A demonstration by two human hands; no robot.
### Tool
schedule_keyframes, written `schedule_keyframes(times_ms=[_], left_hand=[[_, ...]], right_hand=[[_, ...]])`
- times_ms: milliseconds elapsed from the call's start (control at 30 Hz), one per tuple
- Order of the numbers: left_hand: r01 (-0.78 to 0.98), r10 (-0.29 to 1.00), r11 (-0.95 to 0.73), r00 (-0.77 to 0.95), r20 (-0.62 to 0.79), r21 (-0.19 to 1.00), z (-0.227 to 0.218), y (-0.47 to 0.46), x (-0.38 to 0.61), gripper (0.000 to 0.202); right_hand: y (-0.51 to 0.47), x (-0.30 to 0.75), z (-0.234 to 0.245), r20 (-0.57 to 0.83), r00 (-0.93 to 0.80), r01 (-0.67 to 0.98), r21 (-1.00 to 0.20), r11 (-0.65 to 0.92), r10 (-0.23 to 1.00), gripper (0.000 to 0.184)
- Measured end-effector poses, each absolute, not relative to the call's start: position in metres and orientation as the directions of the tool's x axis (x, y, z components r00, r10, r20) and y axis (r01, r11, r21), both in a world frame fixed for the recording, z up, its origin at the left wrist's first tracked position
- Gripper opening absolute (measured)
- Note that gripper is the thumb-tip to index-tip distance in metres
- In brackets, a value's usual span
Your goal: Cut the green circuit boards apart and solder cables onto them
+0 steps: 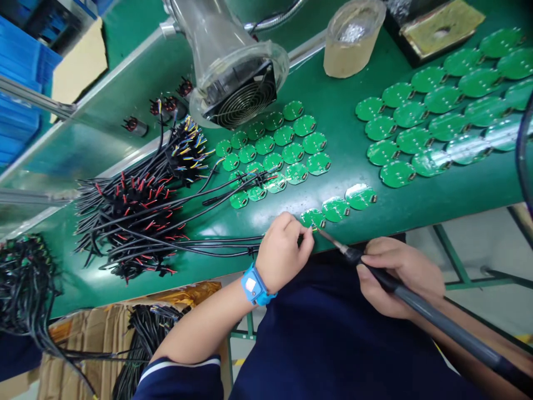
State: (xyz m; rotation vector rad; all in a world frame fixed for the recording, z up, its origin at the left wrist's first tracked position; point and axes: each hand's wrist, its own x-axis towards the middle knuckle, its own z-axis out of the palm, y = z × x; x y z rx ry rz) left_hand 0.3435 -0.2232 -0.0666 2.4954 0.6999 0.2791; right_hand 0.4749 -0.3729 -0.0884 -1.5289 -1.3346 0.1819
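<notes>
My left hand [284, 244], with a blue wrist strap [257, 286] on its wrist, pinches the end of a black cable [225, 244]. Coloured wire tips stick out past the fingers at the edge of a round green circuit board [312, 218]. A dark-handled soldering iron [400, 289] is gripped in my right hand [397, 275]. Its tip points left, at or very near the wire ends; whether it touches is too small to tell. Two more round boards [336, 209] lie in a row with the first, up to the right.
Bundles of black cables [137, 211] lie at left. Rows of round boards [283, 139] fill the middle, with larger-looking rows [437, 111] at right. A fan in a clear duct [245, 94] hangs over the bench. Behind stand a translucent cup [352, 44] and a sponge tray [443, 28].
</notes>
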Motion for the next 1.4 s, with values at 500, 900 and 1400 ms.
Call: schedule_keyframes(times_ms=[500, 900, 1400], left_hand=[[0.435, 0.54, -0.737, 0.839, 0.065, 0.518, -0.07, -0.224, 0.344, 0.018], [0.492, 0.591, -0.709, 0.805, 0.046, 0.505, -0.07, -0.227, 0.348, 0.015], [0.556, 0.539, -0.657, 0.819, -0.199, 0.509, -0.054, -0.21, 0.355, 0.015]], right_hand=[[-0.369, 0.472, -0.088, 0.553, 0.382, 0.705, -0.692, 0.153, 0.741, 0.03], [-0.375, 0.467, -0.084, 0.477, 0.472, 0.646, -0.759, 0.078, 0.742, 0.027], [-0.363, 0.472, -0.082, 0.433, 0.486, 0.663, -0.748, 0.002, 0.759, 0.018]])
